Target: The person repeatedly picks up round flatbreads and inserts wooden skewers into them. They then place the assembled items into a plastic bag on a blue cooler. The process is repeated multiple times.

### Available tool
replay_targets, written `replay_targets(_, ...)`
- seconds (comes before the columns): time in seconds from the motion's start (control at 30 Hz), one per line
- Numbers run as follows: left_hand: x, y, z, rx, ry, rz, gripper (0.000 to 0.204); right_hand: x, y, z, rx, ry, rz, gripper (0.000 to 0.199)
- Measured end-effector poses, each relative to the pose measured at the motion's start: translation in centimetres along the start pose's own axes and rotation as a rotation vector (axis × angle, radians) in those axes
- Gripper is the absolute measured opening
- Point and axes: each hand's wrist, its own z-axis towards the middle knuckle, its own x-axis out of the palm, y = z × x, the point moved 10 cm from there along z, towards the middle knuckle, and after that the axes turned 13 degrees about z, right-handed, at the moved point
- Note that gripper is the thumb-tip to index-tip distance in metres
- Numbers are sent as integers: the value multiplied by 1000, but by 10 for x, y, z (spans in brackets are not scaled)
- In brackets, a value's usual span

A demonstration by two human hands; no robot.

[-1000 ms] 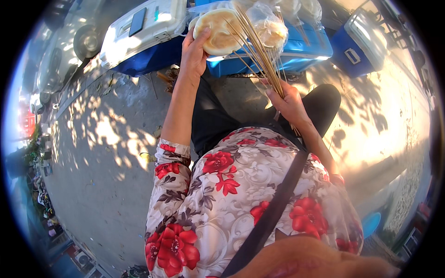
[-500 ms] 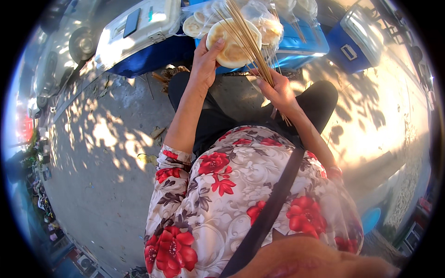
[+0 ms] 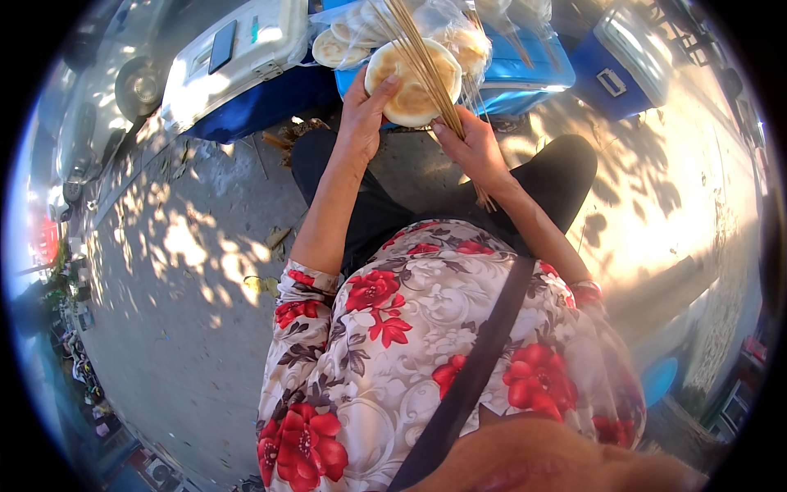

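Observation:
My left hand [image 3: 365,115] grips a round flatbread [image 3: 393,97], browned in patches, by its left edge with the thumb on top. In my right hand [image 3: 474,146] is a bundle of thin wooden skewers [image 3: 426,70], slanting up and left across the bread's right side. The fingers are closed round the bundle near the bread's lower right edge, and the lower ends stick out below the palm. Beyond the held bread, more flatbreads [image 3: 334,51] and clear plastic bags [image 3: 459,33] lie on a light blue box [image 3: 525,74].
A white-lidded blue cooler [image 3: 262,41] stands at the left with a phone [image 3: 222,47] on its lid. Another blue cooler [image 3: 611,82] is at the far right. My bent knees [image 3: 566,168] flank the work. Dry leaves [image 3: 262,284] lie on the paved ground.
My right hand has shifted a little left and up toward the bread, with the skewers in it. The left hand still holds the flatbread in nearly the same place.

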Motion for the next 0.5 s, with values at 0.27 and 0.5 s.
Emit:
replay_targets(0.27, -44, -1, 17, -33, -132, -200, 38, -19, 1, -25, 70, 72, 93, 20)
replay_targets(0.5, -78, -2, 25, 5, -256, -206, 36, -26, 8, -69, 203, 113, 135, 37)
